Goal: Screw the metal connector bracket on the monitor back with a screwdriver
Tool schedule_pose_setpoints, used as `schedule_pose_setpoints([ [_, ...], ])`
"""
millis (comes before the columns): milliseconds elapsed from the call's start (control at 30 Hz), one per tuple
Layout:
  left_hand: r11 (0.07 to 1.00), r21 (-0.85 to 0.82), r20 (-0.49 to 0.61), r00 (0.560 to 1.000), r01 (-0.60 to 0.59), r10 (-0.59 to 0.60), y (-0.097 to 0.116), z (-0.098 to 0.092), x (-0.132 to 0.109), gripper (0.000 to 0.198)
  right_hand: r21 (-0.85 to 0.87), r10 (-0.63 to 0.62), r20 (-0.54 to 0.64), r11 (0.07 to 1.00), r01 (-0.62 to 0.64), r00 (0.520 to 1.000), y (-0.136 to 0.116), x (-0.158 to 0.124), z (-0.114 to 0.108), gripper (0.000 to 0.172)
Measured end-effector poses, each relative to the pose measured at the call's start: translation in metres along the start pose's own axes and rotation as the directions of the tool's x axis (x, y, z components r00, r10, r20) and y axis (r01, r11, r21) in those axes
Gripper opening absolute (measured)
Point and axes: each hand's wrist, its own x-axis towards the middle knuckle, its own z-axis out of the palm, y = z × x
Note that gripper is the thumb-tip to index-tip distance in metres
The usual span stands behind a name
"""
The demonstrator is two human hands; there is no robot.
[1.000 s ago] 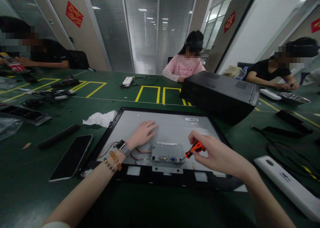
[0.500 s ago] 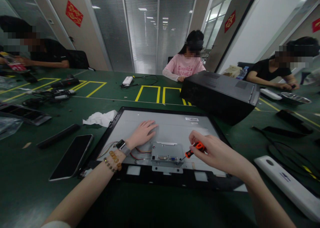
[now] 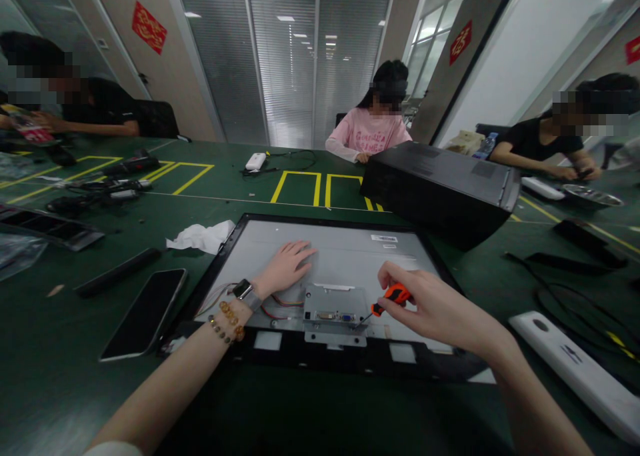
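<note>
A monitor panel (image 3: 345, 249) lies face down on the green table, its grey metal back up inside a black bezel. My left hand (image 3: 286, 267) rests flat on that metal back, fingers spread. My right hand (image 3: 430, 306) pinches a small screwdriver (image 3: 389, 297) with an orange and black handle. Its tip touches the right edge of the metal board cover (image 3: 335, 311), which carries two video ports. Red and orange wires (image 3: 280, 303) run from the cover toward my left wrist.
A dark phone (image 3: 145, 313) and a black strip (image 3: 119, 271) lie left of the panel, with crumpled white tissue (image 3: 200, 237) behind. A black monitor shell (image 3: 440, 189) stands at back right; a white bar (image 3: 575, 369) lies at right. Three other people sit around the table.
My right hand has turned the screwdriver slightly; the handle sits a little lower and flatter. My left hand has stayed in place.
</note>
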Motion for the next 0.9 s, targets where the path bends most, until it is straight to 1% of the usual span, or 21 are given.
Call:
schedule_pose_setpoints([
  [100, 1.000, -0.002, 0.000, 1.000, 0.004, -0.004, -0.0003, 0.0005, 0.0001, 0.040, -0.020, 0.017, 0.001, 1.000, -0.017, 1.000, 0.0002, 0.0009, 0.0008, 0.014],
  [233, 1.000, -0.009, -0.011, 1.000, -0.003, 0.002, -0.0015, 0.0018, -0.0003, 0.040, -0.038, 0.040, -0.001, 0.998, -0.040, 0.999, 0.0001, 0.0020, 0.0011, 0.013],
  [400, 1.000, -0.008, -0.017, 1.000, -0.004, 0.004, -0.0015, 0.0013, -0.0009, 0.040, -0.025, 0.020, 0.012, 0.999, -0.020, 1.000, -0.0011, 0.0017, -0.0004, 0.005],
  [533, 1.000, 0.001, -0.003, 1.000, -0.005, 0.005, -0.0014, 0.0012, -0.0003, 0.041, 0.009, -0.004, -0.005, 1.000, 0.004, 1.000, -0.0018, 0.0015, 0.0000, 0.013],
  [633, 1.000, 0.001, -0.003, 1.000, -0.004, 0.004, -0.0026, 0.0028, 0.0003, 0.040, 0.005, -0.019, -0.034, 1.000, 0.019, 0.999, -0.0019, 0.0017, 0.0015, 0.010],
  [700, 1.000, 0.000, -0.005, 1.000, -0.002, 0.002, -0.0034, 0.0039, 0.0005, 0.040, -0.022, -0.001, -0.041, 1.000, 0.000, 0.999, -0.0018, 0.0016, 0.0022, 0.009],
  [800, 1.000, 0.000, -0.008, 1.000, -0.003, 0.003, -0.0037, 0.0044, 0.0005, 0.040, -0.051, 0.018, -0.029, 0.999, -0.020, 0.999, -0.0018, 0.0007, 0.0020, 0.008],
  [900, 1.000, 0.006, -0.013, 1.000, -0.004, 0.004, -0.0027, 0.0035, 0.0002, 0.040, -0.026, -0.001, -0.015, 1.000, 0.001, 1.000, -0.0024, -0.0001, 0.0004, 0.007],
])
